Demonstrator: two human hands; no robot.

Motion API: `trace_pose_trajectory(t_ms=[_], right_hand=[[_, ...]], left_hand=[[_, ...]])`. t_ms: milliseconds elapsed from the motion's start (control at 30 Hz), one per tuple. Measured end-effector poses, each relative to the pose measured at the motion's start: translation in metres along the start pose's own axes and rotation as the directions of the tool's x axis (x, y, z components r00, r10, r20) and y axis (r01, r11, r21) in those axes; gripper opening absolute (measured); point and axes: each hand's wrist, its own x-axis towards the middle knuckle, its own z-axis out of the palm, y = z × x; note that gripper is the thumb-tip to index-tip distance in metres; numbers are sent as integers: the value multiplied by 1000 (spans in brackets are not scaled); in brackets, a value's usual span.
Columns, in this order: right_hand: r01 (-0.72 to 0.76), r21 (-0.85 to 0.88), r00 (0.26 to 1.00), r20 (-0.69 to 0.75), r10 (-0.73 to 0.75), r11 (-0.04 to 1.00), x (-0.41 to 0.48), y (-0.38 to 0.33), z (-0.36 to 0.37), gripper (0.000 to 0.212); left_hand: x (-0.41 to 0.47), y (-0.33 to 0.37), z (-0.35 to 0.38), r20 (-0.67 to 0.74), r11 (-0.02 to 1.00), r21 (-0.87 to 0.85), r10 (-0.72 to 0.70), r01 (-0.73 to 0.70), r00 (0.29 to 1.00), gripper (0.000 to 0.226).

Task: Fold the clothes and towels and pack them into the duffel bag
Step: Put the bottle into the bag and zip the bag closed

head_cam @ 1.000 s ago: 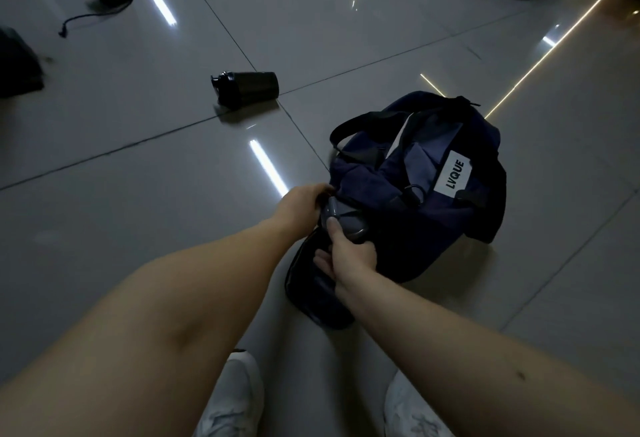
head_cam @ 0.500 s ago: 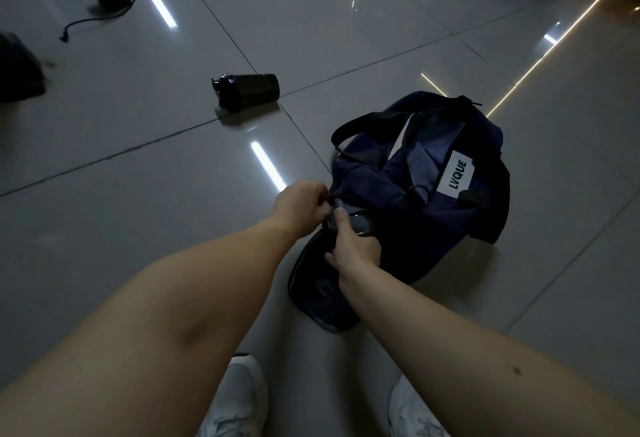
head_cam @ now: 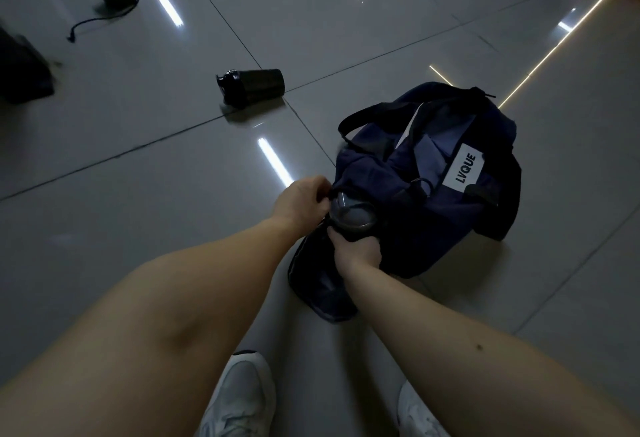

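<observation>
Left hand (head_cam: 300,200), right hand (head_cam: 357,252) at near end of far-right-pointing duffel bag (head_cam: 446,221)

One readable word only: "LVQUE", in bold black capitals on a white rectangular label (head_cam: 464,170). Sits flat on the upward-facing side of the navy duffel bag (head_cam: 436,232), with a dark strap just beside the patch's lower right corner. Runs lengthwise along the label, tilted, climbing from lower left to upper right in the head view. Shows all five letters sharp and uncovered. Elsewhere too dim or too small to make out any lettering.
</observation>
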Motion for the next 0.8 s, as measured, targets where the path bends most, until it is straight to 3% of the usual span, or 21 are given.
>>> trace_pose_trajectory(t_ms=[300,500,800], right_hand=[[-9,84,999,-37,12,996,3,1,5,83],[6,22,1000,-16,-6,1000,3,-5,4,86],[-21,-36,997,-68,19,999,11,-19,10,74]], left_hand=[[13,-1,10,26,998,66,-6,4,1000,16],[14,-2,12,21,994,101,-35,33,999,7],[-2,-1,16,3,996,72,-46,46,999,14]])
